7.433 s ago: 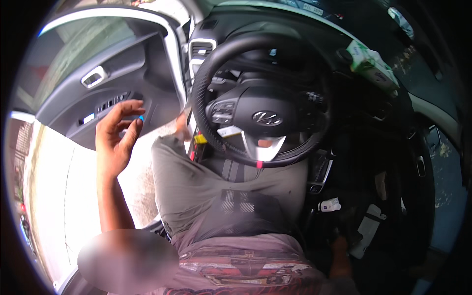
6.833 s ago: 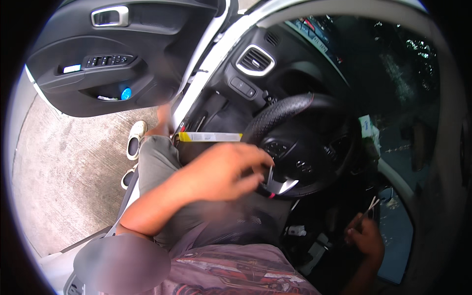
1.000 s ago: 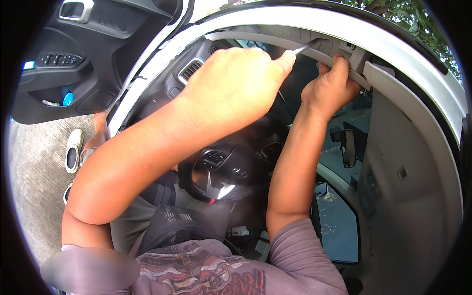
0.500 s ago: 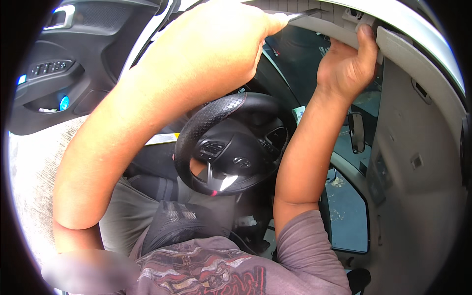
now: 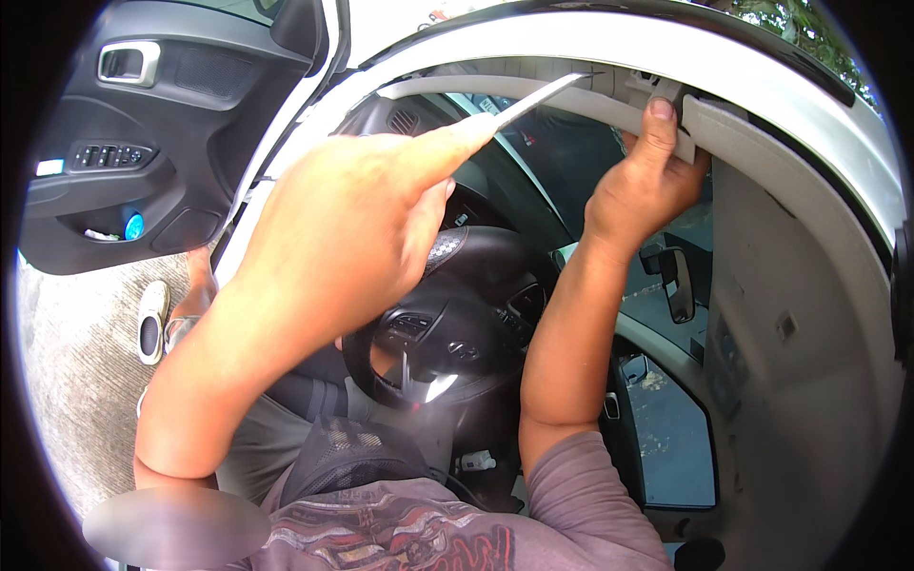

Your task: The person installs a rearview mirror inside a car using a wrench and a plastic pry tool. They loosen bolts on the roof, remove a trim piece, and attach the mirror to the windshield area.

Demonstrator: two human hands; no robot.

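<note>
Inside the white door frame point(image 5: 533, 40) runs the pale trim point(image 5: 607, 108), a gap showing between them near its upper end. My left hand point(image 5: 352, 214) is closed around the tool point(image 5: 541, 100), its slim tip near that gap, contact unclear, while my right hand point(image 5: 645, 190) grips the trim's upper end, thumb nearest me.

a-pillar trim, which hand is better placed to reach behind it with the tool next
Likely the left hand: it holds the slim metal tool, whose tip is close to the A-pillar trim, while the right hand is occupied gripping that trim near its upper end.
</note>
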